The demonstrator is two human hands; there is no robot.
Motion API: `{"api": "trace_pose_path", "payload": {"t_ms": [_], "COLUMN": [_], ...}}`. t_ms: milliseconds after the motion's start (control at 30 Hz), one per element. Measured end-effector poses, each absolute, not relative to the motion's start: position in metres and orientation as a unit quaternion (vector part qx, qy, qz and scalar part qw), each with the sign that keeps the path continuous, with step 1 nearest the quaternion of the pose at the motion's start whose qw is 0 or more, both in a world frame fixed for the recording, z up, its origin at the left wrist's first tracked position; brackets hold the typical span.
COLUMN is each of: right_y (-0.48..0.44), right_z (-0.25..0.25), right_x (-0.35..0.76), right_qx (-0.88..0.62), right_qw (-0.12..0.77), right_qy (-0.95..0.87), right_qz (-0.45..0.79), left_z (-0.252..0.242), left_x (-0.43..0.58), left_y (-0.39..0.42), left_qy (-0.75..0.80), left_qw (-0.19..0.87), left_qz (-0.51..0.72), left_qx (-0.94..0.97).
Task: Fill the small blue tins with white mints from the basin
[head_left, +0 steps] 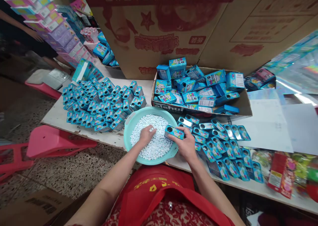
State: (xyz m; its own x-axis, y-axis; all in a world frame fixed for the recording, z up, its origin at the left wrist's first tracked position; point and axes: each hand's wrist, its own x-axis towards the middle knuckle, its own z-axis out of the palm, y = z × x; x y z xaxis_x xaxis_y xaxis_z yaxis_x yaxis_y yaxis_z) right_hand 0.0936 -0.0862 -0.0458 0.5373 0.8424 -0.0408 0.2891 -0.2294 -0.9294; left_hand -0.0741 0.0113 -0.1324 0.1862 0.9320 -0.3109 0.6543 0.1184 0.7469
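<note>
One round turquoise plastic basin [127, 136]; over it, one bare left hand [147, 135], one bare right hand [186, 142] and one blue rectangular box [174, 132]. Right of it, over twenty blue boxes [231, 167]; left, dozens [107, 106], plus at least two pinkish-red plastic stools [49, 142].

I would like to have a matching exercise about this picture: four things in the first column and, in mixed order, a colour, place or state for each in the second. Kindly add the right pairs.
Column one:
1. Left hand
2. Right hand
3. Basin
4. Apron

Column two:
A. Red with yellow lettering
B. Gripping a small blue box
C. Light turquoise
D. At the white pieces

Right pairs: 1-D, 2-B, 3-C, 4-A
</note>
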Motion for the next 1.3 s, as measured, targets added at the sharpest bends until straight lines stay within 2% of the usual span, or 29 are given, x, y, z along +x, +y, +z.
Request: {"api": "trace_pose_path", "payload": {"t_ms": [133, 300, 400, 633, 867, 1100, 1300], "right_y": [-0.084, -0.075, -0.069, -0.065, -0.062, -0.067, -0.074], "right_z": [-0.051, -0.054, -0.057, -0.050, -0.045, -0.040, -0.043], "right_x": [0.091, 0.077, 0.064, 0.050, 0.054, 0.055, 0.059], "right_qx": [-0.734, -0.706, -0.694, -0.686, -0.681, -0.679, -0.687], "right_qw": [0.457, 0.447, 0.426, 0.419, 0.428, 0.442, 0.428], "right_qy": [-0.411, -0.467, -0.501, -0.528, -0.521, -0.510, -0.508], "right_qz": [0.289, 0.289, 0.292, 0.274, 0.285, 0.290, 0.296], "left_z": [-0.105, -0.045, -0.027, -0.023, -0.021, -0.016, -0.017], "left_x": [-0.078, -0.066, -0.055, -0.044, -0.041, -0.039, -0.035], "left_y": [0.018, 0.019, 0.017, 0.015, 0.016, 0.015, 0.007], "left_qy": [0.586, 0.456, 0.412, 0.440, 0.486, 0.469, 0.472], "left_qw": [0.630, 0.739, 0.744, 0.695, 0.663, 0.651, 0.672], "left_qz": [0.273, 0.375, 0.425, 0.493, 0.483, 0.513, 0.476], "left_qx": [0.430, 0.325, 0.310, 0.284, 0.301, 0.305, 0.315]}}
